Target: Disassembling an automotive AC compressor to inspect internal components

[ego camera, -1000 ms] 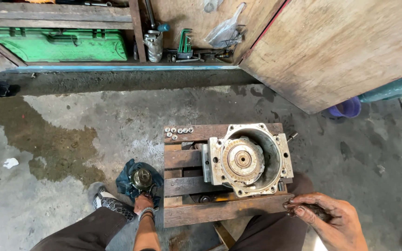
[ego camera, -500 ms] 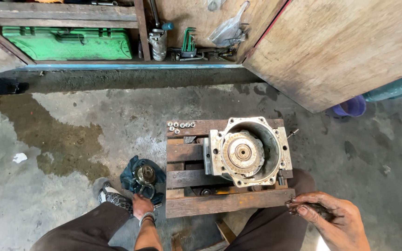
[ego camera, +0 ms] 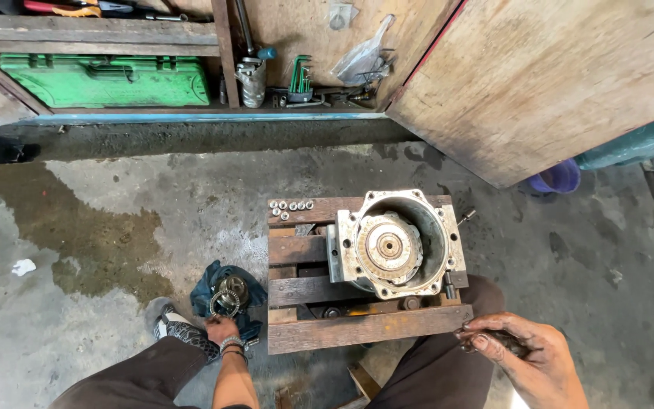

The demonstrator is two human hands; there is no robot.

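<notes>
A pale metal housing (ego camera: pixel 397 242) with a round rusty hub inside lies on a small wooden pallet (ego camera: pixel 365 329). Several small nuts (ego camera: pixel 289 207) sit on the pallet's far left corner. My left hand (ego camera: pixel 222 331) reaches down to a dark blue rag (ego camera: pixel 213 284) on the floor, touching the metal rings and a bearing (ego camera: pixel 228 297) lying on it. At the pallet's near right corner, my greasy right hand (ego camera: pixel 524 363) is closed around a small dark part (ego camera: pixel 502 342); I cannot tell what it is.
A grey shoe (ego camera: pixel 179 329) rests beside the rag. A low shelf at the back holds a green tool case (ego camera: pixel 107 79), hex keys (ego camera: pixel 299 77) and a metal can (ego camera: pixel 251 82). A large plywood board (ego camera: pixel 554 76) leans at right. The concrete floor has wet stains at left.
The view has drifted slightly. My left hand stays by the rag and has moved a little onto the rings. My right hand keeps its grip in the same place.
</notes>
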